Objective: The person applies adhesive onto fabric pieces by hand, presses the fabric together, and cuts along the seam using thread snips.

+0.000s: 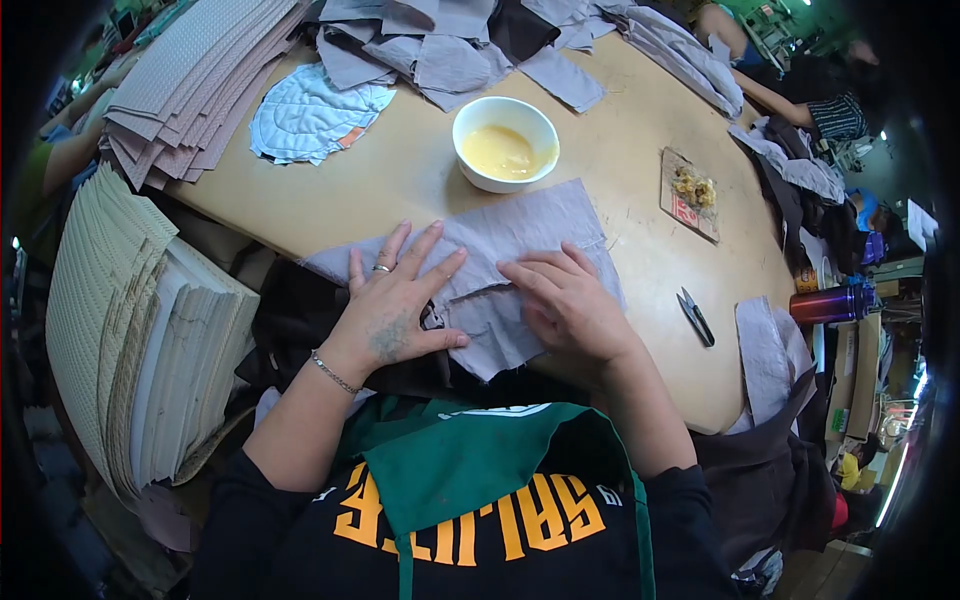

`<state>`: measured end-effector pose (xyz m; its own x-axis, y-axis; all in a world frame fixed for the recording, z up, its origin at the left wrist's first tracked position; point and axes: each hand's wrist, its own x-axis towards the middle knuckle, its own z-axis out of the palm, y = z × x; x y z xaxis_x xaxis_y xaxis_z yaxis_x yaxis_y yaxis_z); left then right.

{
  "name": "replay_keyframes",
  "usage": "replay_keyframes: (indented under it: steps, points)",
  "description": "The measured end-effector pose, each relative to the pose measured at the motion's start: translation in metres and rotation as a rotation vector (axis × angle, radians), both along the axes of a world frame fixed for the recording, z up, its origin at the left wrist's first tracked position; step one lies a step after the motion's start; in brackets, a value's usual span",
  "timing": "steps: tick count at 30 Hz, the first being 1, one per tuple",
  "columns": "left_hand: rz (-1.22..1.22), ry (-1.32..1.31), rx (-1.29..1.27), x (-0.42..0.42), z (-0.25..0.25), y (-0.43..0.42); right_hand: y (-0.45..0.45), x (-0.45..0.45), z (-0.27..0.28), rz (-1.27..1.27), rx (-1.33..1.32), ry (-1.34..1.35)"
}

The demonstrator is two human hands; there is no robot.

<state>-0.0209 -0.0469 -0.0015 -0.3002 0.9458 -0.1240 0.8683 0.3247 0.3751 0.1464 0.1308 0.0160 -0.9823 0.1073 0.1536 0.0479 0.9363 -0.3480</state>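
A grey piece of fabric (540,225) lies at the near edge of the table, with a dark slit or fold across its middle. Spread flat on its left part is my left hand (405,290), fingers apart, a ring and a bracelet on it. My right hand (570,300) rests on the right part of the cloth with its fingers bent and pressed together; whether anything is under or between them is hidden. Just beyond the fabric stands a white bowl (505,185) of pale yellow paste. Small black thread snips (695,318) lie to the right.
Grey fabric pieces (440,60) are heaped at the back. A quilted light-blue pad (318,112) lies at the left, near stacked patterned sheets (190,90). At the right are a cardboard piece with yellow lumps (690,195) and a purple bottle (830,303). Other people sit around the table.
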Motion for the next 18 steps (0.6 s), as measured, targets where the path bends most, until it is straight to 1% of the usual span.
replay_keyframes:
  steps: [1,4,10,12,13,14,15,17,18]
  points:
    - [0.000,0.007,0.003,0.000,-0.001,0.000,-0.002,0.002,0.001,0.003,-0.015,-0.056]
    - [0.002,0.017,0.004,0.000,-0.003,-0.001,-0.005,0.012,0.004,-0.017,-0.071,-0.047]
    - [-0.004,0.037,0.012,0.000,-0.001,0.000,0.000,0.031,0.003,-0.022,-0.055,0.013]
    - [-0.012,0.026,0.011,0.000,-0.001,-0.001,0.021,0.040,0.011,-0.185,0.034,0.184]
    - [-0.016,0.032,0.011,0.000,-0.001,-0.001,0.051,0.044,0.007,-0.256,-0.006,0.320]
    - [-0.021,0.040,0.012,0.000,-0.002,0.000,0.075,0.048,0.008,-0.430,0.073,0.386]
    - [-0.025,0.048,0.014,0.000,-0.002,0.000,0.109,0.054,0.005,-0.606,0.166,0.414]
    - [-0.037,0.057,0.021,-0.001,-0.004,-0.001,0.175,0.060,-0.012,-0.925,0.220,0.457]
    - [-0.039,0.066,0.027,-0.001,-0.005,-0.001,0.203,0.064,-0.024,-0.946,0.115,0.432]
